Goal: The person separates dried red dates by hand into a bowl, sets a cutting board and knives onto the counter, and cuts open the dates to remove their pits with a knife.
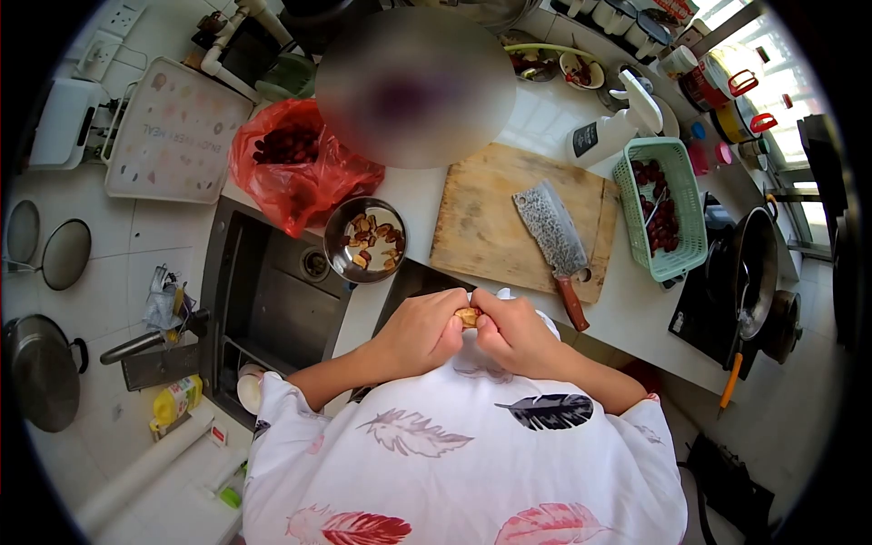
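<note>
My left hand (422, 331) and my right hand (516, 334) meet in front of my chest, fingers closed. Between them they pinch a small yellowish-brown piece of food (469, 316) with a bit of red at its edge. Just beyond my left hand, a metal bowl (332, 240) holds several brown and pale pieces. A wooden cutting board (481, 213) lies on the counter past my hands, with a cleaver (550, 227) flat on its right part, handle toward me. The fingertips are partly hidden behind the thumbs.
A red plastic bag (309, 195) of dark red fruit stands beside the sink (272, 291). Right of the board are a green basket (679, 195) with red fruit, a white spray bottle (604, 136) and a pan (761, 263) on the stove. A blurred patch covers the far middle.
</note>
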Demonstrator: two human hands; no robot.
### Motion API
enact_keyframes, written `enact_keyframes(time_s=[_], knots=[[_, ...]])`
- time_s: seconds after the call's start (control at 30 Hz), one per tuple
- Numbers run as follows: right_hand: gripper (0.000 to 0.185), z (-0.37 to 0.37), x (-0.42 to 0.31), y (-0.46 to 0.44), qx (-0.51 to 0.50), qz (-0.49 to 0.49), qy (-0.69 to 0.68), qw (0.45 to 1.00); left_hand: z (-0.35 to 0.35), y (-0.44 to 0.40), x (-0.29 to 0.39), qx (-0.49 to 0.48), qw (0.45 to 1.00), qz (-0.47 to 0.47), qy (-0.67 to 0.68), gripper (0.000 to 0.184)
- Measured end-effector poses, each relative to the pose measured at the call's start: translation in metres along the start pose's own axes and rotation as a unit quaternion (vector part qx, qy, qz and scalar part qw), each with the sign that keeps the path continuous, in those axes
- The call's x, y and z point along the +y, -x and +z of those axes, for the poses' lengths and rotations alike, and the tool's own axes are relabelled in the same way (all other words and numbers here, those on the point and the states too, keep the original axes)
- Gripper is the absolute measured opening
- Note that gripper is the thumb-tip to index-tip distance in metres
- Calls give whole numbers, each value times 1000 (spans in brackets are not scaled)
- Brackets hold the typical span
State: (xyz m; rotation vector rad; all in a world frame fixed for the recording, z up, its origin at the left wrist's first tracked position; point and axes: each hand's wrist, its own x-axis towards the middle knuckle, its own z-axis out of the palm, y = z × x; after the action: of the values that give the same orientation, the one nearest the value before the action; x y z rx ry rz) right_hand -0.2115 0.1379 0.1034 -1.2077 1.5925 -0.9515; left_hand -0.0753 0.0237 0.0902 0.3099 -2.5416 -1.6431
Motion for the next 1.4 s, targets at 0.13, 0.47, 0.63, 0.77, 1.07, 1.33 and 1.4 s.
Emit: enact_keyframes(time_s=[0.13,0.47,0.63,0.77,1.07,1.33,1.4], knots=[[14,-2,4,2,-15,5,-24,1000,5,3,4,-8,986,-86,141,14],[25,-4,19,8,-112,135,-12,985,21,3,-9,101,947,34,-303,15],[28,7,38,12,-124,143,-194,963,36,8,-7,100,932,52,-344,18],[26,8,39,13,-142,157,-189,959,38,9,-10,80,925,71,-365,19],[22,24,51,16,-110,179,-214,954,38,11,-11,4,924,94,-371,20],[23,20,50,14,-128,181,-164,961,37,10,-14,-18,916,98,-388,19],[24,14,46,12,-165,169,-153,960,37,11,-15,-16,928,81,-362,18]])
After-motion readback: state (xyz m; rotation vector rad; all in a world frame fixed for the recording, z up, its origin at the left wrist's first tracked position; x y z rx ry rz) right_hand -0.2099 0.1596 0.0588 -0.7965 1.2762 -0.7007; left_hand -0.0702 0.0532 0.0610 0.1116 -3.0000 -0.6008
